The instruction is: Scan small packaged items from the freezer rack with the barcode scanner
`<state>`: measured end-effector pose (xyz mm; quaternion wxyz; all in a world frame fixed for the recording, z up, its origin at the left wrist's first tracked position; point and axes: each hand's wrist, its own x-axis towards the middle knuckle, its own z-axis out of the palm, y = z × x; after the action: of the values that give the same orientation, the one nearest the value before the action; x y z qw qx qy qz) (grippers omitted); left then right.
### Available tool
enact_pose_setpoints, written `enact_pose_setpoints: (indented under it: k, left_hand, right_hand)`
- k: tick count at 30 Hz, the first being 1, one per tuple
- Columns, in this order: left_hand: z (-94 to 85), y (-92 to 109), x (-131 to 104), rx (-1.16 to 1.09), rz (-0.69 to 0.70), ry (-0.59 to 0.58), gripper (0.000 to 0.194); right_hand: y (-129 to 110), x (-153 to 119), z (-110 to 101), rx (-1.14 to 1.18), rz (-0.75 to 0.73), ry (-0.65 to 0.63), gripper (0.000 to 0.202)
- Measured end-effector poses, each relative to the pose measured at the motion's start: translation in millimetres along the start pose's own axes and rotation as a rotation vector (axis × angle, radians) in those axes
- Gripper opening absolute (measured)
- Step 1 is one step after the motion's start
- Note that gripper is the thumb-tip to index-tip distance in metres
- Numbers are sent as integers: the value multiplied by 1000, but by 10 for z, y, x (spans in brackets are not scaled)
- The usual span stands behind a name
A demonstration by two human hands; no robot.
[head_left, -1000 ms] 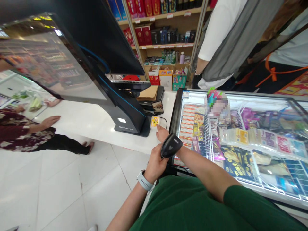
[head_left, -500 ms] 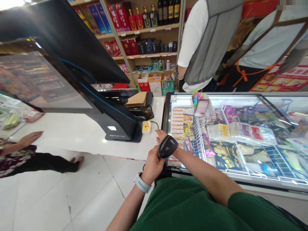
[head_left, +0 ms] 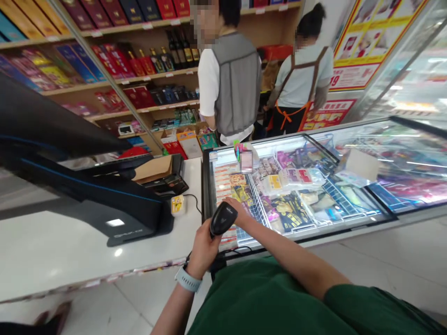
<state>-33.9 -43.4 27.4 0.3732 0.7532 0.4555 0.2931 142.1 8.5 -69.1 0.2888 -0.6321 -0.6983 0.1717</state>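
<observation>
My left hand [head_left: 203,246], with a pale watch on its wrist, is wrapped round the handle of a black barcode scanner [head_left: 224,218]. The scanner's head tilts up and to the right, above the corner between counter and freezer. Just behind the head lies my right hand [head_left: 239,213], its visible fingers stretched out to the left; the rest are hidden by the scanner. Whether the right hand touches the scanner I cannot tell. Left of both hands, a small white and yellow box [head_left: 178,204] sits on the white counter [head_left: 153,246], beside a thin black cable.
A black register screen stand [head_left: 136,218] takes up the left side. Under glass on the right, a chest freezer [head_left: 206,186] holds packaged food. Several packs and a white box [head_left: 359,165] lie on its top. Two people [head_left: 237,88] stand beyond it, facing shelves.
My view has swung to the right, showing more freezer and less of the screen. The scanner stays in my left hand. My right hand's fingers are now more hidden behind it.
</observation>
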Motion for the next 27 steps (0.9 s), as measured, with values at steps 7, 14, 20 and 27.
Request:
enact_pose_setpoints:
  k: [7, 14, 20, 27]
  left_hand:
    - [264, 182, 3, -17, 37, -7, 35]
    - [484, 321, -91, -4, 54, -48, 33]
    - [536, 377, -137, 11, 73, -47, 36]
    - [458, 327, -112, 36, 68, -43, 35]
  right_hand:
    - [390, -451, -326, 254, 315, 101, 28]
    - [964, -693, -592, 701, 806, 275, 23]
    - [1257, -681, -803, 1030, 1053, 455, 29]
    - [1410, -511, -892, 1205, 1171, 573, 42]
